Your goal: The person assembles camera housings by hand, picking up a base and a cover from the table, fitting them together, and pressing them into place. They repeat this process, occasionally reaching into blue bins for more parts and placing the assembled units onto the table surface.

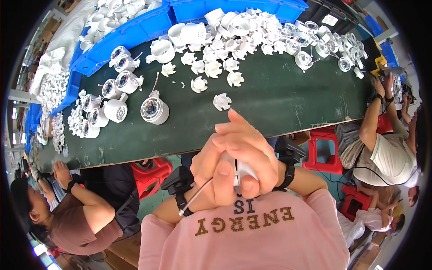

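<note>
Close to my chest, my left hand [208, 168] and my right hand [256, 150] are pressed together around a white plastic housing [244, 172]. Fingers of both hands overlap over its far side, hiding most of it. A thin wire [195, 196] with a small white plug runs out toward the lower left. Just beyond my fingertips, a white fan impeller [222, 102] lies on the green table. To its left stands a white round fan unit [155, 110] with a circuit board showing and a wire sticking up.
White impellers and ring housings [234, 27] are heaped at the back. Several fan units [116, 110] stand at left, more [303, 58] at right. Blue bins [123, 38] line the rear. People sit on both sides, near red stools [324, 150] and the table edge [288, 133].
</note>
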Motion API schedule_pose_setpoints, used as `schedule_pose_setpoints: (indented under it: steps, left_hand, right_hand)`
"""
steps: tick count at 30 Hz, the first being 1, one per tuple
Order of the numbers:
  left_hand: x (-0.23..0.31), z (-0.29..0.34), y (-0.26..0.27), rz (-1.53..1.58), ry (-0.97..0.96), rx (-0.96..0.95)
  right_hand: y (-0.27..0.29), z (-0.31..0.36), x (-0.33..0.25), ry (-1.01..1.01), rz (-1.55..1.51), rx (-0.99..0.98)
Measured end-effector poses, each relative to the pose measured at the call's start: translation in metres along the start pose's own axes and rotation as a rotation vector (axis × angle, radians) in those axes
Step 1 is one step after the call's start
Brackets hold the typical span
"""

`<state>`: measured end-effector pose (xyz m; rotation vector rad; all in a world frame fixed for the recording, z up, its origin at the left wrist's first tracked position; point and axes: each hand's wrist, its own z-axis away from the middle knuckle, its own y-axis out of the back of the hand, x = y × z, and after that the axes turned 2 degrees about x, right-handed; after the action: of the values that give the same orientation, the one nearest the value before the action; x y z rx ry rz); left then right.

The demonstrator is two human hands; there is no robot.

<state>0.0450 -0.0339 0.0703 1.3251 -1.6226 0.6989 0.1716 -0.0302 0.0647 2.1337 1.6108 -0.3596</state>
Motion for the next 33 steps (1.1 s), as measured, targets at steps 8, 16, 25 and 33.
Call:
schedule_pose_setpoints:
  steps: [8,16,25,33]
  left_hand:
    - [-0.027,0.009,-0.002,-0.033,-0.256,0.031]
    - [-0.038,-0.037,0.001,0.506,0.776,0.206]
    - [-0.057,-0.046,0.009,1.185,1.132,0.235]
    - [-0.038,-0.054,0.026,0.969,1.183,-0.425]
  right_hand:
    - [0.006,-0.005,0.009,0.031,-0.067,-0.078]
    - [0.001,0.002,0.03,-0.739,-0.422,-0.085]
    - [0.02,-0.007,0.028,-0.331,0.167,-0.291]
    - [0.039,0.014,0.049,-0.749,-0.09,0.009]
